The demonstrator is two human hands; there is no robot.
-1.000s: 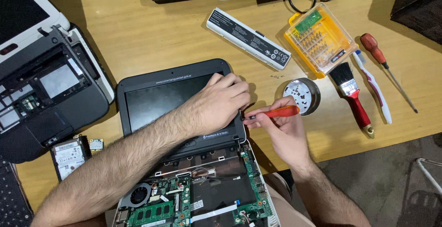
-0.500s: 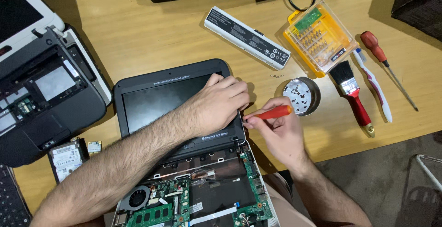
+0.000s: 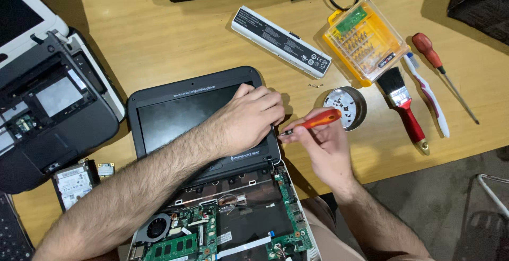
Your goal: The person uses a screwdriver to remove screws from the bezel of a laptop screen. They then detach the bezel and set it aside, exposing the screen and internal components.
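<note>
At the screen's right edge, an orange-handled screwdriver (image 3: 313, 121) is gripped by the right hand (image 3: 323, 147).
The laptop lid (image 3: 180, 112) is pressed flat by the left hand (image 3: 246, 120); a slipped tip could scratch the bezel.

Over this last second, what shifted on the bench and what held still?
Very little changed. The right hand still grips the orange-handled screwdriver, its tip now closer to the edge of the laptop screen beside the left hand. The left hand stays pressed on the screen's corner. The battery, bit case, brush and metal dish lie as before.
</note>
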